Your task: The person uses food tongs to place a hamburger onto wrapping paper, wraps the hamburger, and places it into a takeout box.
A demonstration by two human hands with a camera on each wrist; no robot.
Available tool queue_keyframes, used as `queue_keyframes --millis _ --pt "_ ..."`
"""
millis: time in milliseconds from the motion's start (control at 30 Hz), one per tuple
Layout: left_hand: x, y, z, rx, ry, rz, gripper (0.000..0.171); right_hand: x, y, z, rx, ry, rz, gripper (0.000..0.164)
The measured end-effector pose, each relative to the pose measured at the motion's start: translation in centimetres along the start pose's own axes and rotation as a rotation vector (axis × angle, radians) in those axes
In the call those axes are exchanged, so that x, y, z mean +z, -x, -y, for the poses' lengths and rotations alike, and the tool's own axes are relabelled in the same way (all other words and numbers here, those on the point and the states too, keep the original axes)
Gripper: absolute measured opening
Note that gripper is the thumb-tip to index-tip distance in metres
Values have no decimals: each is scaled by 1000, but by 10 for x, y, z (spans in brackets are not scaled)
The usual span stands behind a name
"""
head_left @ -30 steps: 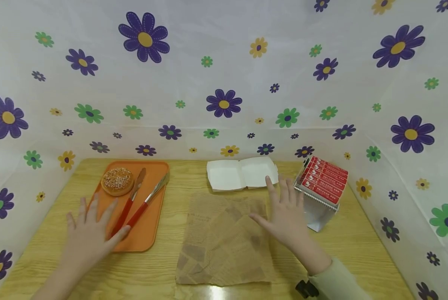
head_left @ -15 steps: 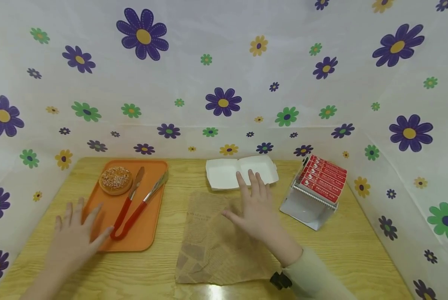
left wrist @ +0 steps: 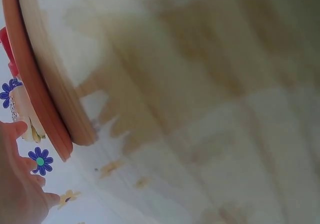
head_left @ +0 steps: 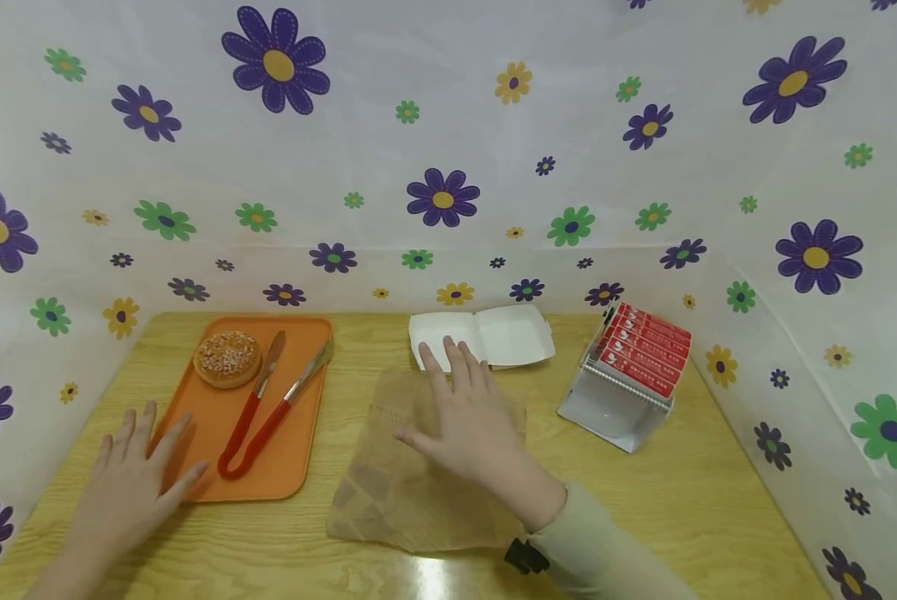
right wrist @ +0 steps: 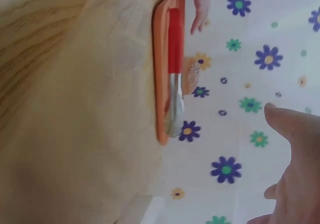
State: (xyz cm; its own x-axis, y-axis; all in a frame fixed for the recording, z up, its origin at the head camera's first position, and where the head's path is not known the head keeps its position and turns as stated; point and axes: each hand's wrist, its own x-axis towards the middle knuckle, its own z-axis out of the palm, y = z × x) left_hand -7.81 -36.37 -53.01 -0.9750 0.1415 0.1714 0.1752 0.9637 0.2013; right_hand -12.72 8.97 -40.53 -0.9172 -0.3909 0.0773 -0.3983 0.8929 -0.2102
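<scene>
My right hand (head_left: 467,417) spreads its fingers over a brown newsprint-patterned paper sheet (head_left: 396,492) in the middle of the table. Whether it touches the sheet I cannot tell. Beyond its fingertips lies an unfolded white paper box (head_left: 519,333). My left hand (head_left: 129,483), fingers apart, hovers or rests by the left edge of an orange tray (head_left: 283,467). The tray carries a sprinkle-topped bun (head_left: 228,358) and red-handled tongs (head_left: 241,429). In the right wrist view the thumb of the right hand (right wrist: 300,169) shows well away from the tongs (right wrist: 175,44).
At the right stands a clear or metallic holder (head_left: 621,417) with several red-labelled packets (head_left: 647,350) in its top. White flower-printed sheeting (head_left: 358,150) walls in the back and sides of the wooden table (head_left: 681,517).
My right hand has swept left, from beside the packet holder to over the paper. The brown sheet has shifted leftward and turned a little. My left hand has drawn left, off the tray's middle.
</scene>
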Motion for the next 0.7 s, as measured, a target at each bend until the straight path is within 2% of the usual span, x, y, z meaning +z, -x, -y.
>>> queue_keyframes --millis 333,700 --pt "-1 8 8 45 -21 4 84 -25 4 13 -62 72 -54 113" --pt "3 6 9 66 -19 32 85 -31 -16 42 -88 24 16 110"
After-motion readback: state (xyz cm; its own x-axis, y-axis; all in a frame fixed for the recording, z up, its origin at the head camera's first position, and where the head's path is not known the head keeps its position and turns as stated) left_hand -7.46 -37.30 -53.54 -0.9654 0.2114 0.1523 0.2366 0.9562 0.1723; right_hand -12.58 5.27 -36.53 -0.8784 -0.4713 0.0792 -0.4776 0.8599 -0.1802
